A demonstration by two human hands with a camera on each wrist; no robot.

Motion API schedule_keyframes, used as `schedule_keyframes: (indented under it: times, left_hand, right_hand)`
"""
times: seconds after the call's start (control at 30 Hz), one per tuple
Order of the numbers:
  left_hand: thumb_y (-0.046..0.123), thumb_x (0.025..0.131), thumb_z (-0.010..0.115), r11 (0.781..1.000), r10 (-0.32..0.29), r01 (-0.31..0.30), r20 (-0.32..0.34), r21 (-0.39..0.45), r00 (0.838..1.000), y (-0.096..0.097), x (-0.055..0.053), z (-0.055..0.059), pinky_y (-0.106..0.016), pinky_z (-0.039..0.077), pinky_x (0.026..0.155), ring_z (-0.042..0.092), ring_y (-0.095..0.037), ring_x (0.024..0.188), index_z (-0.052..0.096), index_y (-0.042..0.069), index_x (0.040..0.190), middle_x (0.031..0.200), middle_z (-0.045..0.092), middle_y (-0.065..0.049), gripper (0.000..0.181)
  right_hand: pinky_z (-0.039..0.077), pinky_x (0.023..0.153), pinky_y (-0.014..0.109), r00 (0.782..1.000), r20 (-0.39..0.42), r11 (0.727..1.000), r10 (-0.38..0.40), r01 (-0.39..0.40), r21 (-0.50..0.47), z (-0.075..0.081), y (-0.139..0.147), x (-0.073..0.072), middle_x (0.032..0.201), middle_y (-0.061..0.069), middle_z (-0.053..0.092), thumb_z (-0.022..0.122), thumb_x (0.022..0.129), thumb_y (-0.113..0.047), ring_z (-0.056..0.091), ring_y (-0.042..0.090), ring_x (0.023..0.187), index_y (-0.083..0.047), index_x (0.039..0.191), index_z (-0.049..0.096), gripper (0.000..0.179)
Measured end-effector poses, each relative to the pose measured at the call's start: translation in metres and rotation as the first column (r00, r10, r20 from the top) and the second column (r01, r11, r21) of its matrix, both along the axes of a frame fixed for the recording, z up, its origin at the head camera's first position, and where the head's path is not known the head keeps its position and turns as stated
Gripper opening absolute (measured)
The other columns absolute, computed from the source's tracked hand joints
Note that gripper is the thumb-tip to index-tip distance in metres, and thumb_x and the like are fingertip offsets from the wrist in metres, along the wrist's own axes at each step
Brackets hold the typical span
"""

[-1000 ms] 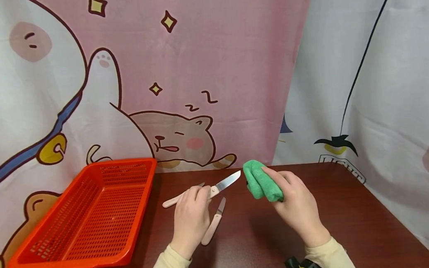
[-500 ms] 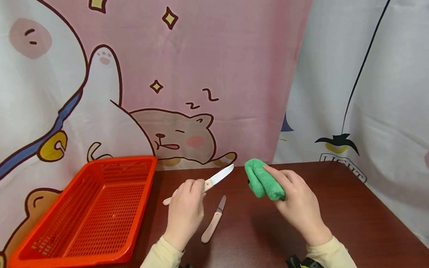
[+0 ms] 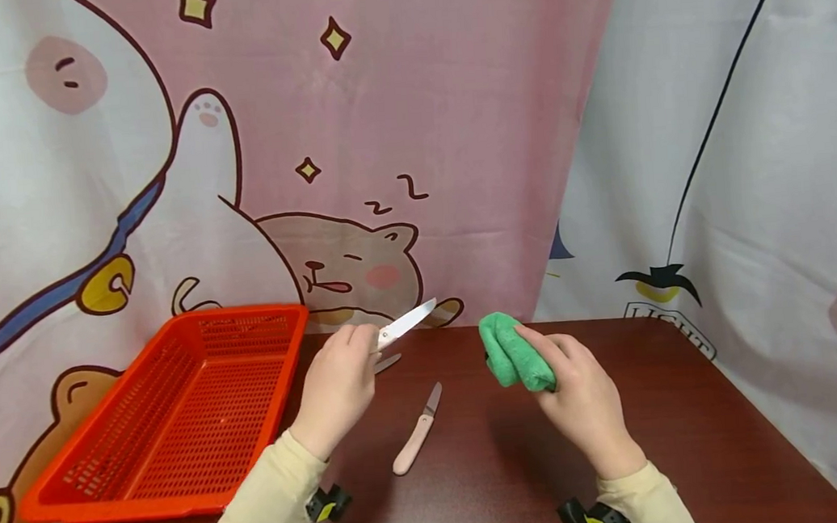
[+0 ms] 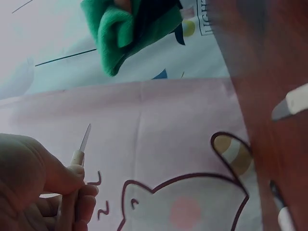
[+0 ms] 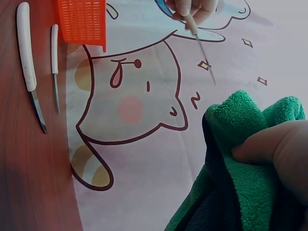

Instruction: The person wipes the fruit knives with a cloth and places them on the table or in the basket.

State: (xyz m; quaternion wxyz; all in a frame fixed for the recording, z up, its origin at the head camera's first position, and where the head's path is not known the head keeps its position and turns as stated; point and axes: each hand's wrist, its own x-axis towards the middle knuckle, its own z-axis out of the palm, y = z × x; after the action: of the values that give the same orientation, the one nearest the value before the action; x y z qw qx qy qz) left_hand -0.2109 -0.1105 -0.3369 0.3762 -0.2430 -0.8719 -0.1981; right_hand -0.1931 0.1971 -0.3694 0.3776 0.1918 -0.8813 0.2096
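Observation:
A knife point(image 3: 406, 321) with a pale handle is in my left hand point(image 3: 339, 384), raised above the table with its blade pointing up and to the right. In the left wrist view the thumb and curled fingers grip its handle point(image 4: 68, 210). My right hand point(image 3: 579, 396) holds a folded green cloth point(image 3: 516, 353), dark on its other side, apart from the blade. On the table between the hands lies a second pale-handled knife point(image 3: 418, 438). A third knife point(image 5: 55, 65) lies farther back, mostly hidden behind the left hand in the head view.
An orange-red plastic basket point(image 3: 260, 435) with a perforated bottom and walls stands at the left of the dark wooden table point(image 3: 493, 491). Behind the table hangs a curtain point(image 3: 467, 128) printed with cartoon animals.
My left hand has moved left toward the basket and up, carrying the knife away from the cloth. The right hand with the cloth has stayed almost still.

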Motion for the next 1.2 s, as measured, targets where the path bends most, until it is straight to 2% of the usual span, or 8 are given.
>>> schedule_keyframes:
  times: [0.23,0.37,0.5,0.7,0.9,1.07,1.2]
  left_hand:
    - [-0.01,0.078,0.073,1.0,0.003,-0.004,0.01,0.026,1.0,-0.022,-0.006,0.02,-0.043,0.049,0.064,0.058,-0.032,0.073,0.059,0.0,0.096,0.082,0.057,-0.013,0.025]
    - [-0.01,0.079,0.072,0.998,0.03,-0.035,0.087,0.047,0.996,-0.038,-0.01,0.029,-0.045,0.049,0.067,0.058,-0.033,0.075,0.059,-0.001,0.096,0.084,0.059,-0.015,0.023]
    - [-0.008,0.082,0.069,0.996,0.071,-0.08,0.167,0.05,0.983,-0.055,-0.017,0.034,-0.048,0.05,0.071,0.059,-0.034,0.078,0.06,-0.002,0.099,0.088,0.061,-0.018,0.02]
    - [-0.005,0.085,0.068,0.99,0.124,-0.137,0.261,0.031,0.957,-0.082,-0.025,0.039,-0.052,0.05,0.075,0.059,-0.037,0.081,0.061,-0.005,0.102,0.092,0.063,-0.021,0.018]
    - [-0.003,0.089,0.066,0.986,0.142,-0.164,0.353,0.033,0.925,-0.11,-0.032,0.042,-0.054,0.049,0.075,0.058,-0.037,0.081,0.061,-0.007,0.104,0.093,0.063,-0.023,0.016]
    - [0.0,0.09,0.064,0.982,0.161,-0.186,0.407,0.024,0.899,-0.135,-0.04,0.038,-0.054,0.047,0.074,0.058,-0.036,0.08,0.061,-0.008,0.106,0.092,0.063,-0.022,0.017]
    - [0.004,0.093,0.062,0.975,0.188,-0.221,0.457,0.019,0.869,-0.154,-0.046,0.033,-0.052,0.048,0.073,0.059,-0.035,0.079,0.06,-0.008,0.109,0.095,0.064,-0.023,0.02]
  right_hand:
    - [0.052,0.063,0.048,1.0,0.004,1.0,-0.008,0.008,-0.001,0.0,0.001,-0.001,0.107,0.013,0.061,0.078,0.063,0.014,0.06,0.031,0.093,-0.02,0.135,0.06,0.082]
    - [0.052,0.063,0.047,1.0,0.003,1.0,-0.011,0.011,0.0,-0.001,0.002,-0.001,0.107,0.013,0.061,0.078,0.063,0.013,0.06,0.031,0.093,-0.02,0.135,0.06,0.082]
    - [0.052,0.062,0.047,1.0,0.002,1.0,-0.011,0.011,-0.001,-0.002,0.002,-0.001,0.107,0.012,0.061,0.078,0.063,0.013,0.06,0.03,0.093,-0.021,0.136,0.06,0.082]
    - [0.051,0.062,0.046,1.0,0.0,1.0,-0.01,0.01,0.001,-0.002,0.003,-0.001,0.107,0.012,0.061,0.078,0.062,0.013,0.06,0.03,0.093,-0.021,0.136,0.06,0.084]
    - [0.051,0.062,0.047,1.0,-0.002,1.0,-0.009,0.009,0.002,-0.003,0.003,-0.001,0.107,0.012,0.061,0.078,0.062,0.013,0.06,0.03,0.093,-0.021,0.136,0.06,0.083]
    - [0.052,0.062,0.046,1.0,-0.005,1.0,-0.007,0.007,0.005,-0.004,0.004,-0.002,0.106,0.012,0.061,0.079,0.062,0.012,0.06,0.03,0.092,-0.021,0.136,0.06,0.083]
    - [0.052,0.063,0.047,1.0,-0.007,1.0,-0.005,0.005,0.007,-0.005,0.004,-0.002,0.106,0.012,0.061,0.079,0.061,0.012,0.06,0.031,0.092,-0.02,0.135,0.061,0.083]
